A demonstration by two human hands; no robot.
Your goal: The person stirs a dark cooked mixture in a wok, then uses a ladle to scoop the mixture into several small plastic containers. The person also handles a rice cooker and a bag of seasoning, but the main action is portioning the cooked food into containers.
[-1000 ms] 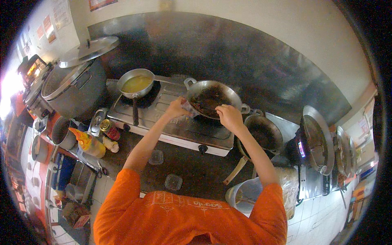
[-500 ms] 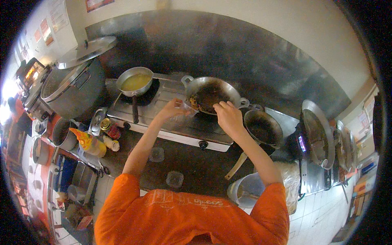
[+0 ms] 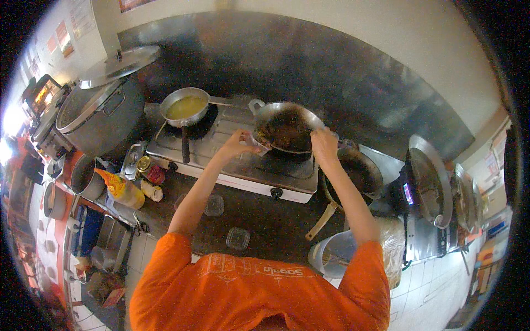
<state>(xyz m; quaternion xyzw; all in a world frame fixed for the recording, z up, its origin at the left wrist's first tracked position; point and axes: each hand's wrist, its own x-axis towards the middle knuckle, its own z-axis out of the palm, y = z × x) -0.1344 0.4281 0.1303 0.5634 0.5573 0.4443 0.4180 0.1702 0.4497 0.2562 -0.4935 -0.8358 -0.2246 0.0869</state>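
A metal wok [image 3: 301,113] with a browned inside and some dark food rests at the stove's right burner. My right hand [image 3: 324,145] is closed at its right rim, where the side handle is; the fingers cover that handle. My left hand [image 3: 241,145] pinches a small clear plastic container [image 3: 261,147] close to the wok's front-left rim. The container's contents are too blurred to make out. On the left burner stands a saucepan [image 3: 186,106] of yellowish liquid, its dark handle pointing toward me.
A two-burner stove [image 3: 237,179] spans the counter. Before it lie clear plastic lids or tubs [image 3: 238,238]. A large lidded pot [image 3: 102,124], a yellow bottle [image 3: 124,190] and a jar [image 3: 150,168] stand left. Right are a second pan [image 3: 359,174] and a clear bucket [image 3: 334,254].
My right hand has moved right, from over the wok's front to its right handle. My left hand stays near the front-left rim with the container.
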